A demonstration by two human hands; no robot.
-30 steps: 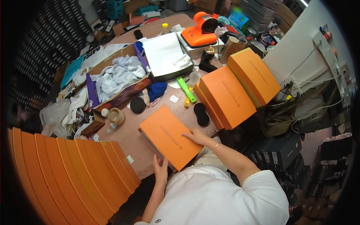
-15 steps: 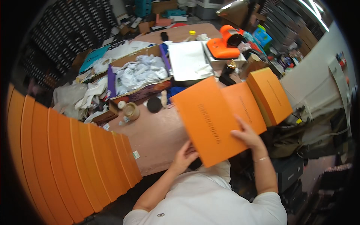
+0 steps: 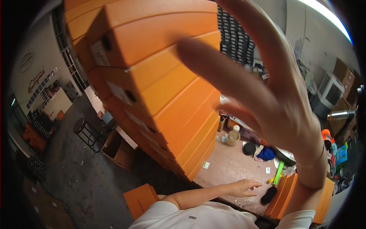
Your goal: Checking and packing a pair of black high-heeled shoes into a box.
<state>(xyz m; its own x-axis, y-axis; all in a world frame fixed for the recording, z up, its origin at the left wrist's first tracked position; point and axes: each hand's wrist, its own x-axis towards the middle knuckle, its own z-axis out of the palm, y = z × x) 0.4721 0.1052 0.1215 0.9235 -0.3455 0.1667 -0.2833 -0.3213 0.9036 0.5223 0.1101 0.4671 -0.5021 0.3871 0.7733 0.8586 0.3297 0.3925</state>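
My right hand is raised close to the camera, open, with fingers spread and partly blurred. It overlaps the tall stack of orange shoe boxes; I cannot tell whether it touches them. Over the table, my left hand is open and holds nothing, its fingers loosely stretched toward a small black object. Another orange box sits beside my left side, partly hidden by my sleeve; what supports it is hidden. Upright orange boxes stand at the table's right, below my right forearm.
On the table lie a tape roll, a round black item, a blue cloth and a bright green tool. A black stool and an open cardboard box stand on the floor at left.
The view has swung left toward the box stack. Both hands have let go of the orange box and lid they handled. My right hand has risen high; my left is now over the table.
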